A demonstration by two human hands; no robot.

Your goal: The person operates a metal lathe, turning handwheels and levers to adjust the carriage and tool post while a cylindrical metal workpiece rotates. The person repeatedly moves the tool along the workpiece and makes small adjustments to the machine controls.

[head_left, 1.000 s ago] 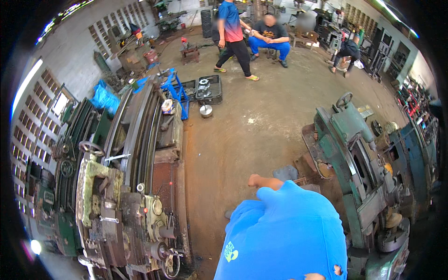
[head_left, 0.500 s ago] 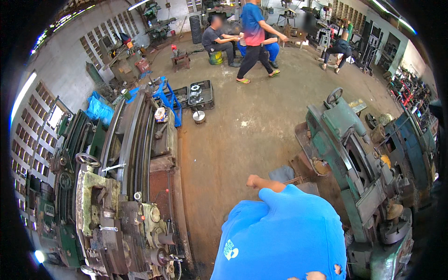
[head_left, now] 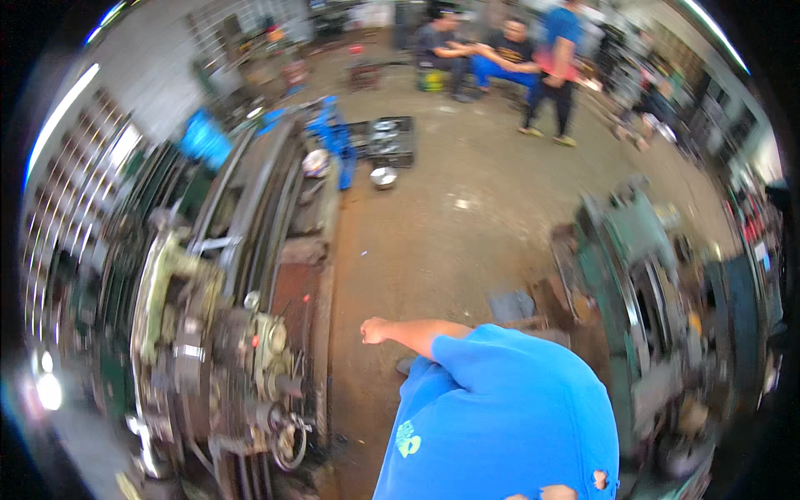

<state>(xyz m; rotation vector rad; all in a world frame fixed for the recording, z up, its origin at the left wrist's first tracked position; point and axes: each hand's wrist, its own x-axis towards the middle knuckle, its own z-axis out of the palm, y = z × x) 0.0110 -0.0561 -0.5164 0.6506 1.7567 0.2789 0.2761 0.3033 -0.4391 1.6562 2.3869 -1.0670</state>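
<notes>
R hand point(head_left: 377, 330): mid-frame, fingers look curled into a fist, nothing seen in grip; a bit blurry.
Lathe point(head_left: 237, 333): left-centre, nearest the hand, prob. not touching.
Snag risk: holed blue shirt point(head_left: 517, 408) could catch on handwheel point(head_left: 289, 442), lower left-centre, if body passes too close.
Trip risk: round metal part point(head_left: 383, 177) & black tray point(head_left: 392, 142), upper centre, if unseen.
Floor point(head_left: 433, 250): brown, stained, prob. conc.
Room: workshop; green machine point(head_left: 637, 237) at right, pale wall point(head_left: 158, 75) upper left, ppl. at top.
</notes>
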